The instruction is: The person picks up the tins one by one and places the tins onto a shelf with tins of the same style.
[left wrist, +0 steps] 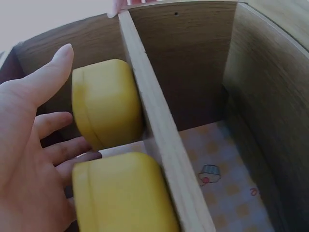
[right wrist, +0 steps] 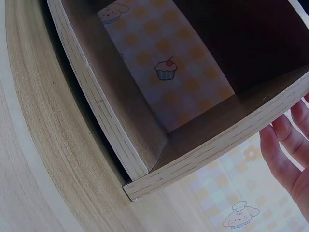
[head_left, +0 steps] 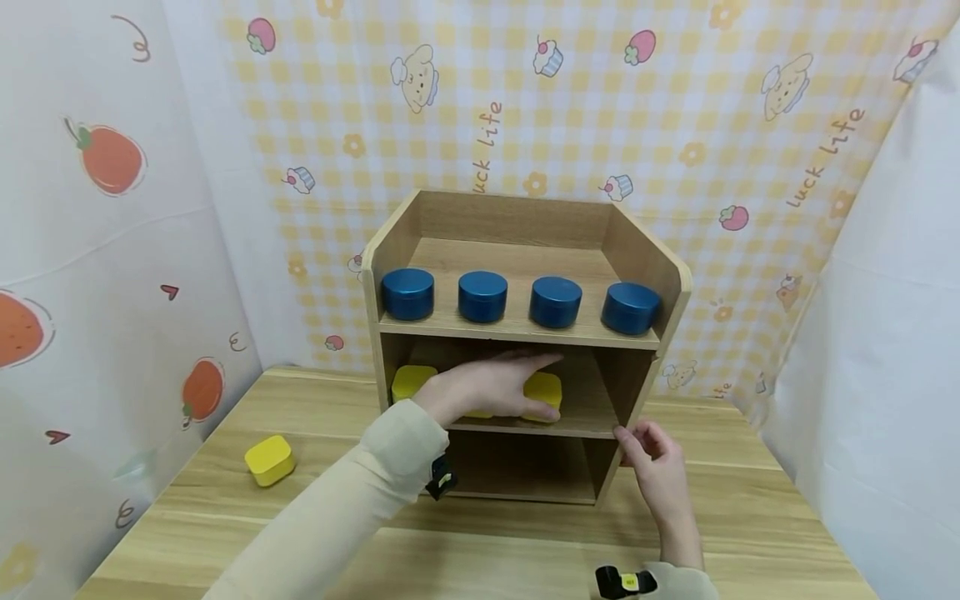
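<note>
My left hand [head_left: 491, 385] reaches into the middle level of a wooden shelf [head_left: 517, 340]. Its thumb and fingers are spread beside a yellow rounded box [head_left: 543, 393]; in the left wrist view the thumb stands apart from that yellow box [left wrist: 107, 104]. A second yellow box [left wrist: 123, 193] sits closer to the palm, largely hidden by the hand in the head view. Another yellow box [head_left: 412, 382] stands at the left end of this level. My right hand [head_left: 656, 467] grips the right side panel's front edge, fingertips [right wrist: 273, 145] along its outer face.
Several round blue tins, one a blue tin [head_left: 482, 297], line the top level's front. One yellow box [head_left: 270, 460] lies on the wooden table [head_left: 360, 550] left of the shelf. Patterned cloth [head_left: 525, 108] hangs close behind, with white cloth at both sides.
</note>
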The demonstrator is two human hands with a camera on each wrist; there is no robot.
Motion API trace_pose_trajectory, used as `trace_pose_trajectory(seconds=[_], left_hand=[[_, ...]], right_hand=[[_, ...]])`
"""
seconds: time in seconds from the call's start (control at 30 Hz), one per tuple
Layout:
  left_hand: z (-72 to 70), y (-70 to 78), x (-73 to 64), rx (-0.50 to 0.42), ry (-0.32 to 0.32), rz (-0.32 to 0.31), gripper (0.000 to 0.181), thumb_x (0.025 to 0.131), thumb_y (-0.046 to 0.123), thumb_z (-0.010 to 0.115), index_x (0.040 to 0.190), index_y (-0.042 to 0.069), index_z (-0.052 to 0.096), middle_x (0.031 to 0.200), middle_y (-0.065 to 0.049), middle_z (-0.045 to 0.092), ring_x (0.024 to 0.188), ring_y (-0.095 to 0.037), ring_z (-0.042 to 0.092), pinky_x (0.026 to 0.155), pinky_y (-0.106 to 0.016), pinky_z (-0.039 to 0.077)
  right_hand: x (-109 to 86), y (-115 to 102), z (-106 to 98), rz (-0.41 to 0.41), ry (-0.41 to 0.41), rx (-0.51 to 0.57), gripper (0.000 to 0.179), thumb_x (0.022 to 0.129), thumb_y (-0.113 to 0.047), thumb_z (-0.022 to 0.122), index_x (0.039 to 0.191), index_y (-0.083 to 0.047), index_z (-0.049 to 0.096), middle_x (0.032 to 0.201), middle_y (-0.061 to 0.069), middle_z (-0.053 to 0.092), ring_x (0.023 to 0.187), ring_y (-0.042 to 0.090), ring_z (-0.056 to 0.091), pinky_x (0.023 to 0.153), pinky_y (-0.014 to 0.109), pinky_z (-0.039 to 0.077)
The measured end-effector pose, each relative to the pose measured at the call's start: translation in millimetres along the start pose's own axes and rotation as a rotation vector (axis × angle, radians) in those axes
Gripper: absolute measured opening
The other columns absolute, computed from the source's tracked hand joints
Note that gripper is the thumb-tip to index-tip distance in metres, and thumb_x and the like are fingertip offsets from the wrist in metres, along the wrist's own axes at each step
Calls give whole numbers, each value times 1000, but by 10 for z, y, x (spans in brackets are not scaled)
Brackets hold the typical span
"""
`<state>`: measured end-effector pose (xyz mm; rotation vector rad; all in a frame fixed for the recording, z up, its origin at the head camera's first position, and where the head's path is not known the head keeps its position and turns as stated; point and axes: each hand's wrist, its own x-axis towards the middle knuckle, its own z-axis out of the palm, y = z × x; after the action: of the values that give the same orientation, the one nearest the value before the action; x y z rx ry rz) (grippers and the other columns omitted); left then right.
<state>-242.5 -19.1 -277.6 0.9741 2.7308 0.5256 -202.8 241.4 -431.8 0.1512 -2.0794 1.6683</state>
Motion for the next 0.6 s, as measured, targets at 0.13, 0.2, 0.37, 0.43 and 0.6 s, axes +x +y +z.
trace_pose_trajectory(seconds=[0.13,0.2,0.37,0.43,0.6], left_hand=[[-12,43,-84,44,64,37,82,88,59,63,155,30,25,157,4,28,141,-18,30,112,-40,30],[-20,64,-146,65,108,66,81,88,59,62,155,29,28,156,3,31,139,-19,34,111,-40,33],[14,38,-368,42,223,141,76,88,60,62,152,26,36,152,3,37,134,-18,41,108,-39,37],[47,-7,-487,1,266,156,74,88,59,62,150,25,40,150,3,39,133,-16,41,107,-38,38],[144,-167,-829,-165,381,170,66,89,53,65,145,24,46,145,5,44,120,-15,52,96,-36,48]], right_hand=[[0,-7,-6,10,-3,2,17,94,-9,66,84,0,57,69,9,54,64,16,58,58,30,55],[2,-11,-17,11,-5,1,17,94,-9,66,84,0,57,69,9,54,64,16,58,58,29,55],[3,-5,-37,7,1,-15,17,94,-10,66,84,0,57,69,8,54,64,15,58,58,29,55],[0,8,-36,9,4,-25,17,94,-10,66,84,0,57,69,7,53,63,16,58,58,30,55],[9,20,-13,15,0,-29,17,94,-11,66,84,0,58,70,11,54,65,20,58,59,32,55]])
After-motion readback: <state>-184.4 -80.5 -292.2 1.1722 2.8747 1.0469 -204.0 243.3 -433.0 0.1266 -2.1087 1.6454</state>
